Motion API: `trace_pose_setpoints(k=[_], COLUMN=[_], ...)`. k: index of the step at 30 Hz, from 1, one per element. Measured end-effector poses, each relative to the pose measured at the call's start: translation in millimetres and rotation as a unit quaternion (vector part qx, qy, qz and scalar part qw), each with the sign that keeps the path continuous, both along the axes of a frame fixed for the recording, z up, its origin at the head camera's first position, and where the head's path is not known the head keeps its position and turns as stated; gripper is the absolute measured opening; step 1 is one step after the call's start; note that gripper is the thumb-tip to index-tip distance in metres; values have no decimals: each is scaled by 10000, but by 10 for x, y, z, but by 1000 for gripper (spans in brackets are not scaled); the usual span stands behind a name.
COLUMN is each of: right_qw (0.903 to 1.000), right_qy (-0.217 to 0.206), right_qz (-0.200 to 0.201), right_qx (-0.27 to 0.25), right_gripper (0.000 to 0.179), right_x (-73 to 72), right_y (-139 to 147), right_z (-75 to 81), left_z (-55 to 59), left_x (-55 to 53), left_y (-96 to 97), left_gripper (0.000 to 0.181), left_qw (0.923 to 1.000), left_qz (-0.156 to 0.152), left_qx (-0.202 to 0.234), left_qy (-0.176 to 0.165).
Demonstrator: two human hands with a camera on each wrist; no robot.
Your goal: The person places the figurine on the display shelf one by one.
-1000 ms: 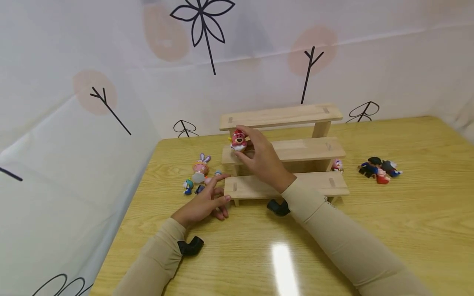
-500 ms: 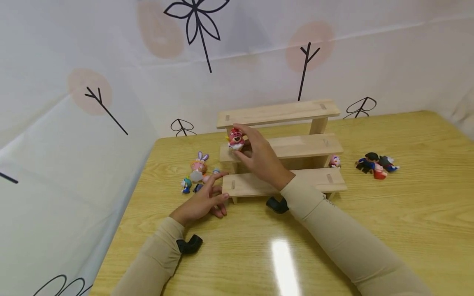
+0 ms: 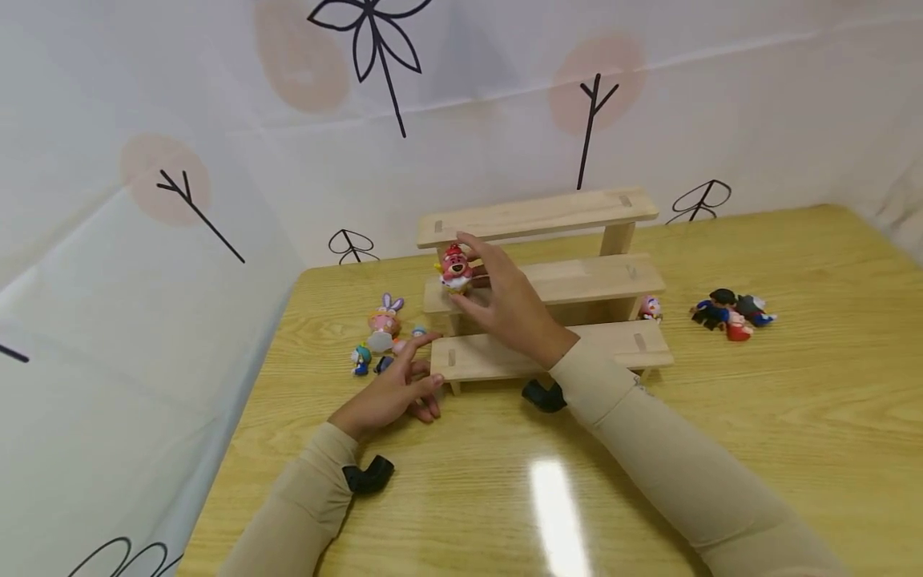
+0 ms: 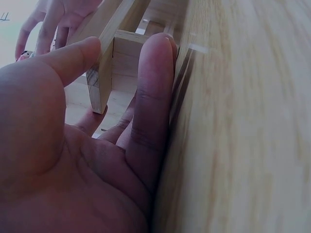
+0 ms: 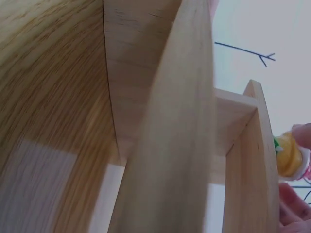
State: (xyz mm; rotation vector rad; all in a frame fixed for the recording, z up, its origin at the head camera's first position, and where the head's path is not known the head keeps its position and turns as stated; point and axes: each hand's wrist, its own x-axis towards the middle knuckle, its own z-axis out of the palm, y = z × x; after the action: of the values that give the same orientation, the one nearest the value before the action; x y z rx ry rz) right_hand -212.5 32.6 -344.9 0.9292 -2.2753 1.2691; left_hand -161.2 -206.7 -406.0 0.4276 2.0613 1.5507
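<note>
My right hand (image 3: 515,308) pinches a small pink bear figurine (image 3: 456,268) with a red top between thumb and fingers, at the left end of the middle step of a three-step wooden display stand (image 3: 598,278). In the right wrist view the figurine's yellow base (image 5: 290,158) shows close to the board edge. Down at the lowest step, my left hand (image 3: 385,398) spans the left end of the board. The left wrist view has the thumb on one edge of that board (image 4: 101,82) and a fingertip on the opposite edge, with the other fingers below.
Left of the stand lie several toy figurines, among them a rabbit-eared one (image 3: 384,320) and a blue-and-green one (image 3: 361,359). A pink figurine (image 3: 650,308) sits at the stand's right side. Farther right is a cluster with a dark-haired figurine (image 3: 714,308). A patterned cloth (image 3: 490,144) hangs behind.
The head view has shifted slightly, so the stand appears a little higher and farther left. The bear figurine stays in my right hand over the middle step's left end; the left hand keeps its place.
</note>
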Motion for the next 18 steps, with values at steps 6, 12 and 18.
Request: trace_pose_setpoints(k=[6,12,18], right_qw=[9995,9959,9864], right_qy=[6,554,1424], right_qz=[-278,-667,-793], right_qx=[-164,-243,-211], right_gripper=[65,49,27], right_x=[93,263,413], right_y=[150,331,549], right_z=[-12,-45,-114], left_z=[27,27,17], left_x=[12,13,12], left_y=[-1,-21,0], left_gripper=[68,68,68], left_qw=[10000,10000,10000], left_qz=[26,13,-25], left_qx=[-38,-66,-23], left_qy=[-28,-25,-28])
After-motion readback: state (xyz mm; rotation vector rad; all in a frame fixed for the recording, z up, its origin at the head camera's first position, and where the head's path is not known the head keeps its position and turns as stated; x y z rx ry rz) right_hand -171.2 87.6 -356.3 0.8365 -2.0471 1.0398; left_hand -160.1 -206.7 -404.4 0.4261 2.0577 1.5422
